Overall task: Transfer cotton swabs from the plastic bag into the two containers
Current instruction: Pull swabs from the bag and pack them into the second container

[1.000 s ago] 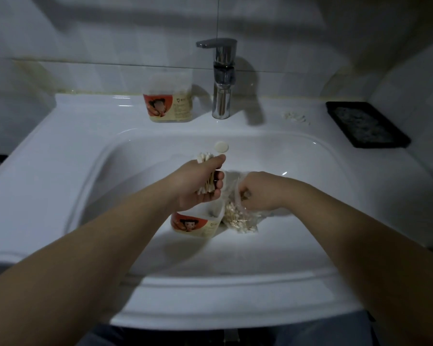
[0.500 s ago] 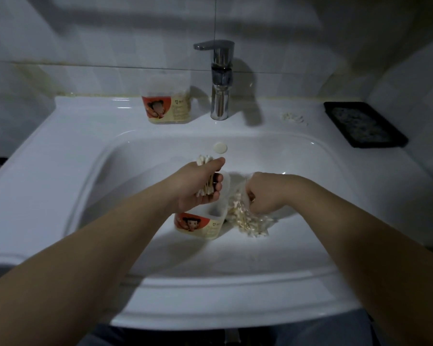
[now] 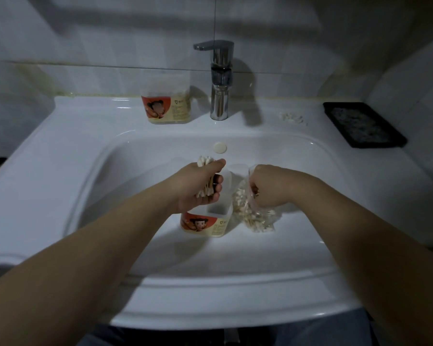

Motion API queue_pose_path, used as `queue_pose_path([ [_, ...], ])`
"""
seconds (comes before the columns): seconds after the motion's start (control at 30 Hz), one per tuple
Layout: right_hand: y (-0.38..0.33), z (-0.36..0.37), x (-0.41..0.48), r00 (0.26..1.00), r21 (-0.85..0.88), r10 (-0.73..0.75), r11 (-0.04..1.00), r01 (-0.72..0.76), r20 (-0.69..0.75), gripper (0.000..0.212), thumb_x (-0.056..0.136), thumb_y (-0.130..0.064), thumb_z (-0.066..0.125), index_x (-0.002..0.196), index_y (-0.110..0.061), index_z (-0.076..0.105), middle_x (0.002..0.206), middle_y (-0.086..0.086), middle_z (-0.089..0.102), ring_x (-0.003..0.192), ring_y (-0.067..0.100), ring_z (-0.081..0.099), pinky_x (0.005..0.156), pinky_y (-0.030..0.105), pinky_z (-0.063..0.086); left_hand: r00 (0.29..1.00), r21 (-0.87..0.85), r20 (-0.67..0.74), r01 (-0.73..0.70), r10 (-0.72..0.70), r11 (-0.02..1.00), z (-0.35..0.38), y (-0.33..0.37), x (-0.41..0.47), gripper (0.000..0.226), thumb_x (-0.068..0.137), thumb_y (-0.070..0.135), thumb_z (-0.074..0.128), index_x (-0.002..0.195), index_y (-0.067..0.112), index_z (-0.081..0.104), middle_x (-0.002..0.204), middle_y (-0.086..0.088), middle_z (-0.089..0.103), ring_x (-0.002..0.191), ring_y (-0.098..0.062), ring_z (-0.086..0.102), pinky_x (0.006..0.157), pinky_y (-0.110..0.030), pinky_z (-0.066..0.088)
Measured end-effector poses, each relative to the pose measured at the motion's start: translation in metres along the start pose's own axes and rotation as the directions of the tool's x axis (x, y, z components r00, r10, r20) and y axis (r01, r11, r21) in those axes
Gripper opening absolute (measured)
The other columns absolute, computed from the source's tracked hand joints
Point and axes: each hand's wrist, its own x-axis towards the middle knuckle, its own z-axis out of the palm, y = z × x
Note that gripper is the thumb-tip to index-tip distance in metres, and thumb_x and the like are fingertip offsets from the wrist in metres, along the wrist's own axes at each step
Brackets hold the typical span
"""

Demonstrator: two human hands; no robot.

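Note:
My left hand (image 3: pixel 196 187) grips a bundle of cotton swabs (image 3: pixel 205 161) upright, just above an open clear container (image 3: pixel 205 224) with a red cartoon label that stands in the sink basin. Right of it lies a clear plastic bag (image 3: pixel 254 216) full of swabs. My right hand (image 3: pixel 268 186) has its curled fingers inside the bag's mouth, pinching at swabs. A second container (image 3: pixel 166 106) with the same label stands on the sink ledge, left of the tap.
The white sink (image 3: pixel 85 186) fills the view, with a chrome tap (image 3: pixel 219 78) at the back and an overflow cap (image 3: pixel 220 147) beneath it. A black tray (image 3: pixel 363 124) sits on the right ledge. A few loose white bits (image 3: pixel 291 118) lie beside the tray.
My right hand has shifted slightly right and dug deeper into the bag, which now bulges below it. My left hand holds the swab bundle in nearly the same place.

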Motion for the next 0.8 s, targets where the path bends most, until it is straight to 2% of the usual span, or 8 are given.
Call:
queue_pose_path([
  [0.07, -0.001, 0.0, -0.001, 1.0, -0.008, 0.018, 1.0, -0.018, -0.016, 0.004, 0.081, -0.008, 0.056, 0.081, -0.008, 0.061, 0.094, 0.015, 0.063, 0.072, 0.024, 0.061, 0.06, 0.035, 0.047, 1.0, 0.006, -0.002, 0.0, 0.0, 1.0, 0.0, 0.0, 0.0, 0.017, 0.102, 0.033, 0.061, 0.097, 0.018, 0.054, 0.068, 0.001, 0.059, 0.062, -0.013, 0.054, 0.063, -0.026, 0.051],
  [0.17, -0.003, -0.002, -0.002, 0.999, -0.051, 0.019, 0.998, -0.021, -0.046, 0.015, 0.085, -0.009, 0.054, 0.075, -0.02, 0.049, 0.092, 0.008, 0.06, 0.069, 0.021, 0.055, 0.058, 0.032, 0.041, 1.0, 0.016, -0.003, -0.002, 0.002, 1.0, 0.002, 0.0, -0.001, 0.017, 0.102, 0.033, 0.061, 0.095, 0.018, 0.055, 0.069, 0.0, 0.059, 0.062, -0.013, 0.054, 0.063, -0.026, 0.051],
  [0.3, -0.004, -0.002, 0.0, 0.997, -0.03, 0.012, 0.999, -0.014, -0.078, 0.025, 0.081, -0.006, 0.058, 0.07, -0.022, 0.042, 0.088, 0.007, 0.059, 0.07, 0.022, 0.058, 0.057, 0.028, 0.039, 1.0, 0.023, -0.001, -0.006, 0.006, 1.0, 0.002, 0.0, -0.001, 0.018, 0.102, 0.033, 0.061, 0.095, 0.018, 0.054, 0.069, 0.0, 0.059, 0.063, -0.013, 0.054, 0.063, -0.027, 0.051],
  [0.47, -0.003, -0.004, -0.004, 0.999, 0.002, 0.018, 1.0, -0.018, -0.042, 0.019, 0.086, -0.01, 0.054, 0.071, -0.021, 0.051, 0.095, 0.008, 0.062, 0.077, 0.023, 0.061, 0.066, 0.034, 0.05, 1.0, 0.038, 0.006, -0.014, 0.014, 0.999, 0.001, 0.0, -0.001, 0.018, 0.102, 0.033, 0.061, 0.094, 0.018, 0.054, 0.07, 0.0, 0.059, 0.063, -0.013, 0.054, 0.064, -0.027, 0.051],
  [0.57, -0.004, -0.008, -0.007, 0.994, -0.043, 0.059, 0.997, -0.064, -0.096, 0.018, 0.091, -0.013, 0.05, 0.075, -0.02, 0.056, 0.085, 0.004, 0.059, 0.071, 0.021, 0.057, 0.06, 0.032, 0.043, 1.0, 0.034, 0.013, -0.018, 0.017, 0.999, 0.001, 0.0, -0.001, 0.018, 0.102, 0.033, 0.06, 0.094, 0.019, 0.054, 0.07, 0.0, 0.058, 0.063, -0.013, 0.054, 0.064, -0.027, 0.051],
  [0.63, -0.005, -0.01, -0.008, 0.987, -0.017, 0.067, 0.997, -0.071, -0.145, 0.015, 0.092, -0.011, 0.049, 0.086, -0.015, 0.061, 0.083, 0.003, 0.057, 0.069, 0.02, 0.054, 0.056, 0.031, 0.038, 1.0, 0.033, 0.015, -0.019, 0.019, 0.999, 0.001, 0.0, -0.001, 0.017, 0.102, 0.033, 0.06, 0.095, 0.018, 0.054, 0.07, 0.0, 0.058, 0.062, -0.013, 0.054, 0.064, -0.026, 0.051],
  [0.7, -0.004, -0.012, -0.009, 0.98, 0.015, 0.046, 0.999, -0.044, -0.195, 0.014, 0.092, -0.012, 0.051, 0.091, -0.019, 0.063, 0.086, -0.001, 0.056, 0.074, 0.021, 0.054, 0.06, 0.032, 0.038, 1.0, 0.031, 0.02, -0.019, 0.019, 0.999, 0.002, 0.0, -0.001, 0.017, 0.102, 0.032, 0.06, 0.095, 0.018, 0.054, 0.069, 0.0, 0.058, 0.062, -0.013, 0.054, 0.063, -0.026, 0.051],
  [0.8, -0.004, -0.017, -0.01, 0.961, 0.093, 0.058, 0.995, -0.034, -0.271, 0.016, 0.09, -0.013, 0.054, 0.083, -0.022, 0.065, 0.082, -0.004, 0.062, 0.079, 0.023, 0.059, 0.065, 0.033, 0.044, 1.0, 0.035, 0.022, -0.021, 0.02, 0.999, 0.002, -0.001, 0.001, 0.018, 0.102, 0.033, 0.06, 0.095, 0.017, 0.055, 0.069, 0.0, 0.059, 0.061, -0.014, 0.054, 0.062, -0.026, 0.052],
])
